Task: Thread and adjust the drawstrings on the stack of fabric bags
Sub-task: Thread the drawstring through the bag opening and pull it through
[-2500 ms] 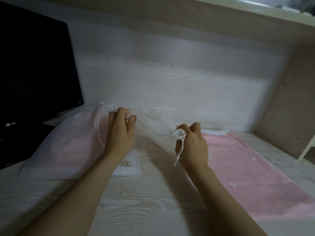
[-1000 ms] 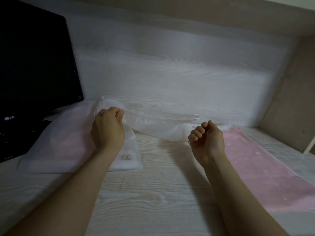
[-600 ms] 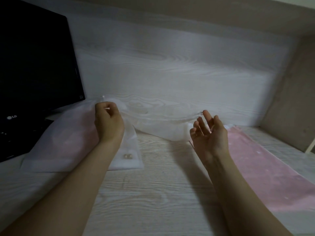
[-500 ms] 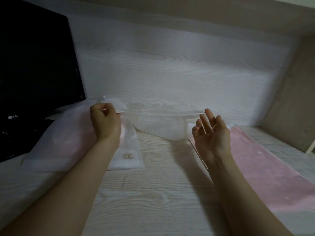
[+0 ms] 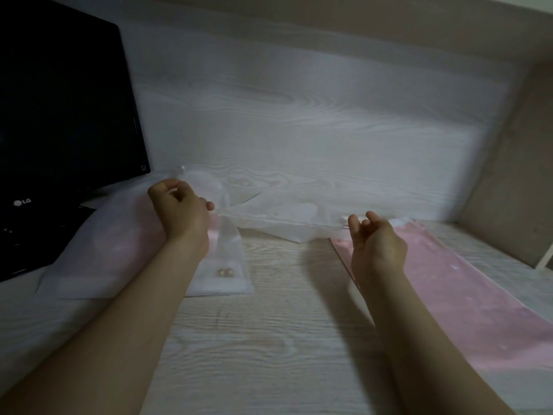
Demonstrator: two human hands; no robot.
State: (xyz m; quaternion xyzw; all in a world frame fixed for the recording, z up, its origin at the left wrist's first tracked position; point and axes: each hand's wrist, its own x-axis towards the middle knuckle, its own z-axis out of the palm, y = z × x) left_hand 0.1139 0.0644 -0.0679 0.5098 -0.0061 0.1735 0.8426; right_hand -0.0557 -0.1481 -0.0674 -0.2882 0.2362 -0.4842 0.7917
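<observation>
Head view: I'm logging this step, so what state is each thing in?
left hand, grips one end of the sheer bag
right hand, open, by the bag's other end
sheer bag, raised at its left end
monitor, screen dark
pink fabric, lying flat

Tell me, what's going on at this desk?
A person is working with bare hands at a wooden desk. The left hand grips one end of a sheer white bag, which stretches across toward the right hand. That hand's fingers are loosely curled beside the bag's other end and do not seem to hold it. A pile of bags lies under the left hand, and pink fabric lies flat on the right.
</observation>
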